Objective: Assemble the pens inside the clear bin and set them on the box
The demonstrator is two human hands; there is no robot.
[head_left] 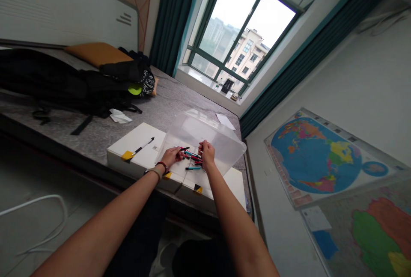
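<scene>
A translucent plastic bin [221, 138] rests on white boxes, with a pile of pens [195, 159] in black, red and teal inside it. My left hand [172, 157], with bands on its wrist, is at the bin's left side, fingers closed on a dark pen [184, 149] held over the pile. Across from it, my right hand [206, 152] is pinched above the pile's right side. A thin, pale, stick-like piece runs from its fingertips toward the left hand; its kind is too small to tell. A teal pen [193, 168] lies at the near side of the pile.
A black-and-white pen [143, 145] lies on the left white box [128, 142]. On the grey bed surface [170, 84] are a black bag [80, 84], crumpled tissue [120, 116] and paper [225, 121]. A wall map [314, 157] hangs at right; a white cable [61, 212] is on the floor.
</scene>
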